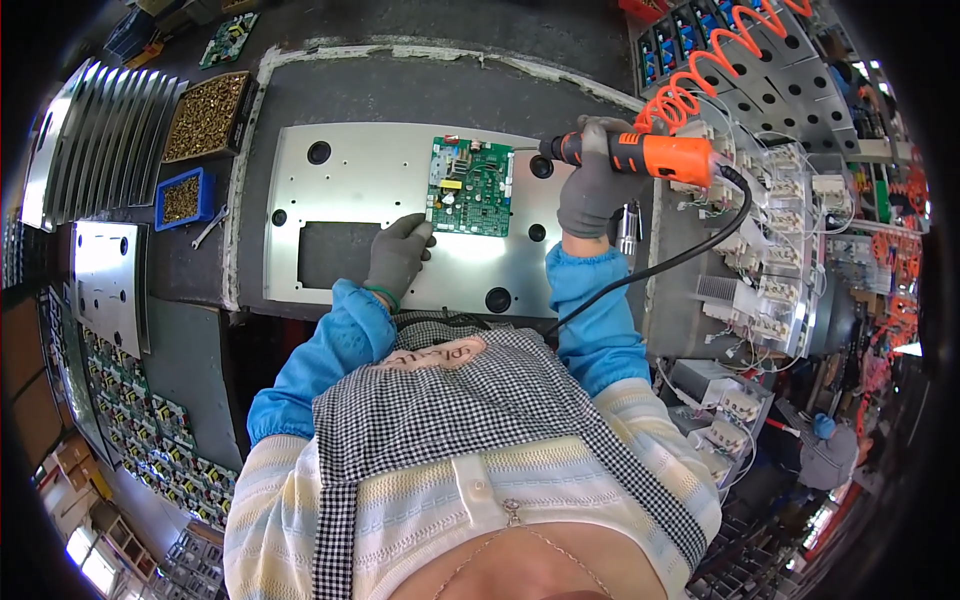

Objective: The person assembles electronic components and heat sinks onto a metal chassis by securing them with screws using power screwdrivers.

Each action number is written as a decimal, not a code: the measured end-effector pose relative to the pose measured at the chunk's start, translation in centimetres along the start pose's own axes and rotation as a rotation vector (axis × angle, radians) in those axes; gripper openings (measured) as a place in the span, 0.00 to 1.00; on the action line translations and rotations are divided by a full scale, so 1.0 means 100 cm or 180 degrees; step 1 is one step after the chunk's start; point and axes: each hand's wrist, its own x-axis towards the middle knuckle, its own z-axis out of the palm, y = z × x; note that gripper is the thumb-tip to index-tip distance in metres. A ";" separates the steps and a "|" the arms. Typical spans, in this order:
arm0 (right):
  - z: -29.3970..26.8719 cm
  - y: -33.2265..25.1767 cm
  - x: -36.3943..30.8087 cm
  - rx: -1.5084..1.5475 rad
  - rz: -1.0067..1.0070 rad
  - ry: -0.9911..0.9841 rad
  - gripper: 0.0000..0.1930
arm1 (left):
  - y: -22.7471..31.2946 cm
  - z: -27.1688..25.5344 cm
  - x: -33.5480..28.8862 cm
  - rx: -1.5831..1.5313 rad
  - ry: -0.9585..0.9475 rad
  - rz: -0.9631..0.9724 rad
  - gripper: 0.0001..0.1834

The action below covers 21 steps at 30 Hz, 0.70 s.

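A green circuit board (472, 188) lies on a silvery metal plate (350, 180) with round black feet or plugs and a rectangular cutout. My right hand (590, 190), in a grey glove, is wrapped round an orange and black electric screwdriver (640, 153). The tool lies nearly level, its bit reaching left to the board's upper right corner. Just by the board's lower left corner, my gloved left hand (400, 255) rests over the plate with its fingers curled in. Whatever those fingers may hold is hidden.
Brass screws fill a black tray (208, 115) and a blue bin (184, 198) at left, beside a wrench (211, 227). Finned metal panels (110, 140) stand behind them. An orange coiled hose (700, 75) hangs at upper right; a black cable (690, 245) crosses my right arm. White-connector assemblies (785, 250) line the right.
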 end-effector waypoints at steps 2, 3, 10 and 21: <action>-0.001 0.007 0.001 -0.0058 0.0094 0.0009 0.16 | 0.002 0.002 0.004 0.0098 0.0009 -0.0050 0.21; -0.002 0.009 0.002 -0.0140 0.0108 -0.0111 0.15 | 0.001 0.002 0.006 0.0122 0.0034 -0.0101 0.21; 0.007 0.006 0.004 -0.0039 -0.0045 -0.0364 0.10 | 0.005 0.003 0.010 0.0152 0.0018 -0.0318 0.19; 0.036 0.014 0.033 -0.0537 0.0218 -0.1518 0.09 | -0.004 -0.002 0.018 0.0056 -0.0004 -0.0269 0.19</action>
